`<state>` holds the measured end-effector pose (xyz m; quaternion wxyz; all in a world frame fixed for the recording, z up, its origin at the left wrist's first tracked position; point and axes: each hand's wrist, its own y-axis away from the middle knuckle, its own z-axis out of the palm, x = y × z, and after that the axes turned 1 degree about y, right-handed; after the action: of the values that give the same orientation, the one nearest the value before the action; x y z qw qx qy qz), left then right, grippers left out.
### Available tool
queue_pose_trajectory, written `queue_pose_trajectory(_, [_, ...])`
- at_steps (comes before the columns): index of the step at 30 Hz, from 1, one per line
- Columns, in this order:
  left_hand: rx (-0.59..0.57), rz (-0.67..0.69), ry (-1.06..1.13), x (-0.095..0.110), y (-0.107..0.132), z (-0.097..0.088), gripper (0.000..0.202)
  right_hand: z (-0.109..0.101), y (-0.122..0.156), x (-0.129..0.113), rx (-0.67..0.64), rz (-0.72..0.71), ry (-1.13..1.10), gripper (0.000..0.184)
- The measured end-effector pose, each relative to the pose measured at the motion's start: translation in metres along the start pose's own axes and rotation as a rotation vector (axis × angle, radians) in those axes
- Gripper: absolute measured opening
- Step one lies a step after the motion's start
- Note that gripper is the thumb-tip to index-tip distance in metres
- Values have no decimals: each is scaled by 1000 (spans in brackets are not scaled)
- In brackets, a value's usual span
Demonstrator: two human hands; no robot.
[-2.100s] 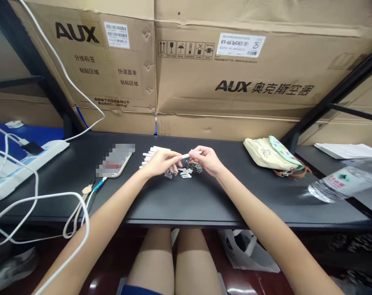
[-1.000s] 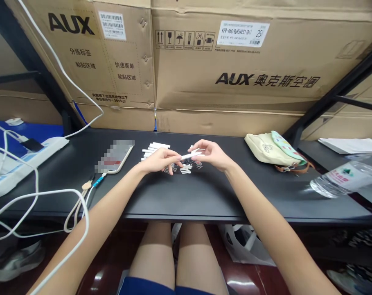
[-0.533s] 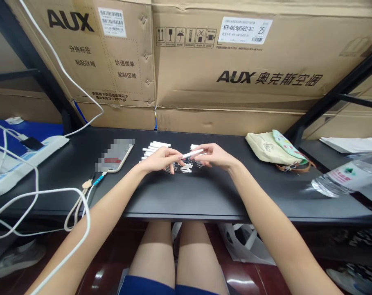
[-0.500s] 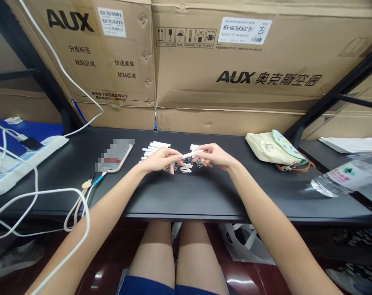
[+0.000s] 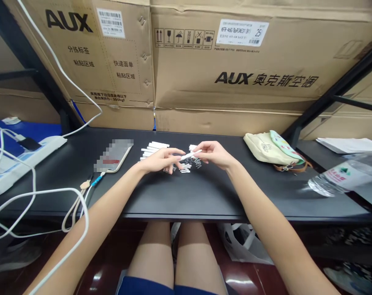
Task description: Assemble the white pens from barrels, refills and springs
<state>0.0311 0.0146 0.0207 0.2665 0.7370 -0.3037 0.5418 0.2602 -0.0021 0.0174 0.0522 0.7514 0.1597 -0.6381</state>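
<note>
My right hand (image 5: 215, 154) pinches a slim white pen (image 5: 191, 155) near its right end, holding it above the black table, tilted slightly up to the right. At the pen's left end are the fingertips of my left hand (image 5: 160, 159), thumb and index finger close around it. Several white pen tubes (image 5: 149, 149) lie in a row behind my left hand, partly covered by it. Short white pieces (image 5: 185, 168) are below the pen, and small dark or metallic parts (image 5: 197, 163) lie by my right fingers, too small to make out. More white pieces (image 5: 192, 147) show behind my right hand.
A phone (image 5: 115, 156) with a cable lies left, beside a white power strip (image 5: 29, 159) and looping white cords (image 5: 86, 221). On the right are a cream pouch (image 5: 261, 149) and a lying water bottle (image 5: 342, 174). Large cardboard boxes (image 5: 186, 90) stand behind the table (image 5: 186, 200).
The pen's right end has risen slightly, so it slants more. My left fingers have spread a little at its left end. The whole view has shifted slightly.
</note>
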Motion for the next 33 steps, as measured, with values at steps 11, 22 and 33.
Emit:
queue_pose_trajectory(11, [-6,-3,14,1,-1,6,29,14,-2,6,-11,-87,-7,24])
queue_pose_trajectory(22, [-20,-114,130,2,3,-1,35,10,0,1,61,-98,16,32])
queue_pose_trajectory(33, [80,-59,83,4,2,1,29,9,-10,7,318,-98,-106,38])
